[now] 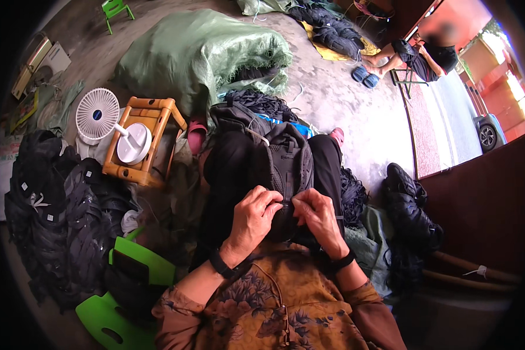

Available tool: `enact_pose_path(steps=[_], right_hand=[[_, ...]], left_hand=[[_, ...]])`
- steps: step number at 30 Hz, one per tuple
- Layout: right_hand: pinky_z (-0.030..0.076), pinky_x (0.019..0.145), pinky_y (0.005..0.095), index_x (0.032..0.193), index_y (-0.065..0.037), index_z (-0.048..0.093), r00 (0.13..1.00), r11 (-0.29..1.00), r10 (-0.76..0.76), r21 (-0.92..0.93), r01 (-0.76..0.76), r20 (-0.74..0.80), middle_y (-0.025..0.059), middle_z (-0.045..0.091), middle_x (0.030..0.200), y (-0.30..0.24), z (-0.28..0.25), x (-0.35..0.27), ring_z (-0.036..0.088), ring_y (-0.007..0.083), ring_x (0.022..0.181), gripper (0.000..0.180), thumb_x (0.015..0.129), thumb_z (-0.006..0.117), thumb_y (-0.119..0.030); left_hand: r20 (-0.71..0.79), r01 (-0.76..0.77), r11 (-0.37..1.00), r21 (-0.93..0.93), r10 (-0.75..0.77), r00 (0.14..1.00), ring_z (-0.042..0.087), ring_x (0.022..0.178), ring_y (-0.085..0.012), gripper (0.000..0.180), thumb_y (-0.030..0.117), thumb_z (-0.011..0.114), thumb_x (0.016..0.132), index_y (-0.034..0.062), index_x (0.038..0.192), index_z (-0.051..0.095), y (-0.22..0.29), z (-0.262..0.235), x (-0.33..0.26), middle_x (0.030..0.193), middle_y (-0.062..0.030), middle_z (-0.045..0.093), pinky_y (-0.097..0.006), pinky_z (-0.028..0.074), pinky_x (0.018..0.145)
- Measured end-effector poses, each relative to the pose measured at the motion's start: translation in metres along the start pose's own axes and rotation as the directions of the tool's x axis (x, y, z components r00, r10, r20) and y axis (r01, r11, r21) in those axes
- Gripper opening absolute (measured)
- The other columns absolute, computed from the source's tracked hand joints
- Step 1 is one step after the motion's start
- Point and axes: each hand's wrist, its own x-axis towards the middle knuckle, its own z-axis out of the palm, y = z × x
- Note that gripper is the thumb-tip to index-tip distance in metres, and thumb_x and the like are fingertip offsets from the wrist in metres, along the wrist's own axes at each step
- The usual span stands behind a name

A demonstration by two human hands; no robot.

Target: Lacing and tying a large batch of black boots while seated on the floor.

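Note:
A black and dark grey backpack point(289, 157) lies across my lap, between my knees. Both my hands are at its near end, close together with bent fingers. My left hand point(252, 217) pinches the dark material on the left side. Just to its right, my right hand point(321, 217) pinches the same part with thumb and fingers. Whatever small strap or edge lies between the fingertips is too dark to tell apart. A light-coloured curved edging point(256, 137) shows on the upper left of the backpack.
On the left, a white fan point(135, 143) stands on a bamboo stool point(126, 173), near piled black items point(64, 216) and a green plastic chair point(151, 262). Ahead lies a large green woven sack point(181, 52). Black bundles point(411, 204) lie right; another person point(437, 58) sits far right.

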Motion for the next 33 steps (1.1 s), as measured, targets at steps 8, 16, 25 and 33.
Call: enact_pose_path(steps=[8, 16, 25, 33], right_hand=[[0.042, 0.049, 0.0207, 0.085, 0.001, 0.062, 0.982, 0.992, 0.124, 0.020, -0.128, 0.145, 0.0027, 0.062, 0.066, -0.010, -0.003, 0.015, 0.054, 0.0065, 0.051, 0.016, 0.091, 0.062, -0.013], [0.048, 0.047, 0.0243, 0.078, 0.005, 0.063, 0.989, 0.999, 0.000, -0.052, -0.008, -0.151, 0.0075, 0.064, 0.064, 0.002, 0.007, -0.004, 0.059, 0.0104, 0.050, 0.018, 0.084, 0.070, -0.011], [0.036, 0.043, 0.0212, 0.079, 0.001, 0.062, 0.987, 0.990, 0.115, 0.069, -0.123, 0.110, 0.0043, 0.064, 0.065, 0.000, -0.007, 0.013, 0.048, 0.0056, 0.047, 0.025, 0.089, 0.067, -0.022], [0.035, 0.043, 0.0200, 0.082, 0.000, 0.060, 0.976, 0.949, 0.135, 0.260, -0.176, 0.168, 0.0038, 0.063, 0.064, 0.013, -0.001, 0.014, 0.046, 0.0050, 0.046, 0.027, 0.091, 0.065, -0.025]], left_hand=[[0.069, 0.022, 0.998, -0.061, -0.018, 0.997, 0.063, 0.075, -0.0280, 0.017, -0.004, 0.071, 0.076, 0.0024, 0.090, 0.063, -0.001, 0.000, 0.006, 0.081, -0.0097, 0.060, -0.035, 0.050, 0.065], [0.044, 0.051, 0.998, -0.041, -0.049, 0.998, 0.064, 0.074, -0.0260, 0.017, -0.002, 0.072, 0.076, 0.0031, 0.090, 0.064, 0.000, 0.002, 0.000, 0.081, -0.0092, 0.062, -0.034, 0.050, 0.063], [0.110, 0.115, 0.989, -0.096, -0.105, 0.988, 0.066, 0.077, -0.0209, 0.015, -0.002, 0.071, 0.077, 0.0006, 0.091, 0.066, -0.005, 0.000, 0.006, 0.084, -0.0101, 0.065, -0.030, 0.051, 0.067], [0.125, 0.107, 0.990, -0.089, -0.095, 0.988, 0.065, 0.077, -0.0201, 0.014, -0.002, 0.070, 0.079, -0.0007, 0.092, 0.066, -0.005, 0.000, 0.003, 0.086, -0.0100, 0.066, -0.030, 0.050, 0.068]])
